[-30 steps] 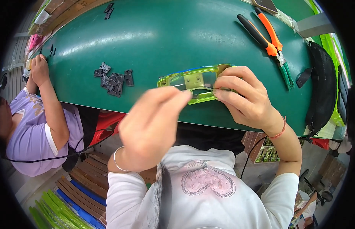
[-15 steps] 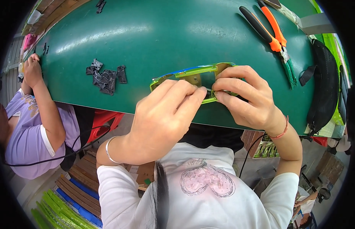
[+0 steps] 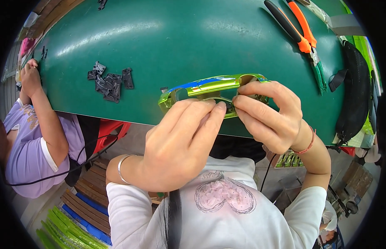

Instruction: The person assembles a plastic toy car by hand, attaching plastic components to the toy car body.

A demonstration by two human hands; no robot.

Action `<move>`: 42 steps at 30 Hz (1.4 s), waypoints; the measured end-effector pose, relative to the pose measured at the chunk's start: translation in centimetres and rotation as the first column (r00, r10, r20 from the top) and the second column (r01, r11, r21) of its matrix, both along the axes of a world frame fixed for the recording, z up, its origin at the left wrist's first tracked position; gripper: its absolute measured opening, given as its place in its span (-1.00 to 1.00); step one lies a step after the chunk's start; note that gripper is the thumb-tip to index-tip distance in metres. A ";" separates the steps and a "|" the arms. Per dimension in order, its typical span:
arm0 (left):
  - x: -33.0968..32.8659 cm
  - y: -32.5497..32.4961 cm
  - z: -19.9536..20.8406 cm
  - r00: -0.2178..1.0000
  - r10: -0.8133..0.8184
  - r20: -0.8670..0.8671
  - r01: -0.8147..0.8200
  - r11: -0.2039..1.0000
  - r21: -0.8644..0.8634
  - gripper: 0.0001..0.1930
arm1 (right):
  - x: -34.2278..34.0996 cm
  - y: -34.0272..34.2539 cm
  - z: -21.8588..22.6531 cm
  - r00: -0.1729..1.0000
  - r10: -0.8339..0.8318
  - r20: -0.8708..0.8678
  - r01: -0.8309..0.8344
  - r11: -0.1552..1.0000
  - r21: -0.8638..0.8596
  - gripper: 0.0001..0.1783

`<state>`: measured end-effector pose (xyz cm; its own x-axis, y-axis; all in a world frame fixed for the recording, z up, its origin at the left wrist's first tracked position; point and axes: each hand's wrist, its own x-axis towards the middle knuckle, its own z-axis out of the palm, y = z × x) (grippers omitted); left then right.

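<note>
Two bare hands work at one glossy lime-green plastic shell with a blue stripe (image 3: 213, 85), shaped like a car body, over the near part of the green table (image 3: 180, 45), right of centre. Shell lies tipped, open side toward the wearer; cannot tell whether it touches the tabletop.

Right hand (image 3: 276, 116): closed, thumb and fingers on the shell's right half. Left hand (image 3: 176, 145): narrow, fingertips together at the near opening. Something small and dark shows by the tips; cannot tell if it is pinched.

Handling, as judged: let the right hand brace the frame while the left presses gently with fingertips, square to the opening; thin bars likely flex if squeezed hard. Tilting the opening up would give a better view past the fingers.

Edges: table's near edge runs just below the shell, so a slipped part could drop off. Room spreads far of the shell, between the pile of dark grey flat plastic pieces (image 3: 110, 85) at left and the pliers with black and orange handles (image 3: 304, 45) at far right. Long black fabric pouch (image 3: 351, 91) bounds the right side.
</note>
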<state>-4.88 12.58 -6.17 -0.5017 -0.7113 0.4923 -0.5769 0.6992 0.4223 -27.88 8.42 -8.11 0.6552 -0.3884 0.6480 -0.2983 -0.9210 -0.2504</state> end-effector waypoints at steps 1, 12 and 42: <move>-0.1 0.1 0.4 1.000 0.010 0.028 -0.011 1.000 0.024 -0.62 | -0.1 0.0 0.0 1.000 0.020 -0.013 -0.020 1.000 0.023 -0.64; 0.5 -0.4 0.3 0.992 -0.116 0.050 0.116 0.993 0.000 -0.56 | 0.2 0.0 -0.5 0.998 0.025 0.052 -0.028 0.998 0.064 -0.64; 0.5 -0.2 -2.7 1.000 -0.016 0.023 0.019 0.989 -0.144 -0.70 | 0.9 0.6 -0.6 0.999 -0.034 0.026 0.030 0.992 0.126 -0.63</move>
<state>-4.33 12.41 -8.89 -0.5250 -0.6250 0.5777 -0.5721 0.7617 0.3042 -26.96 9.03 -8.70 0.6231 -0.4882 0.6111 -0.3183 -0.8719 -0.3721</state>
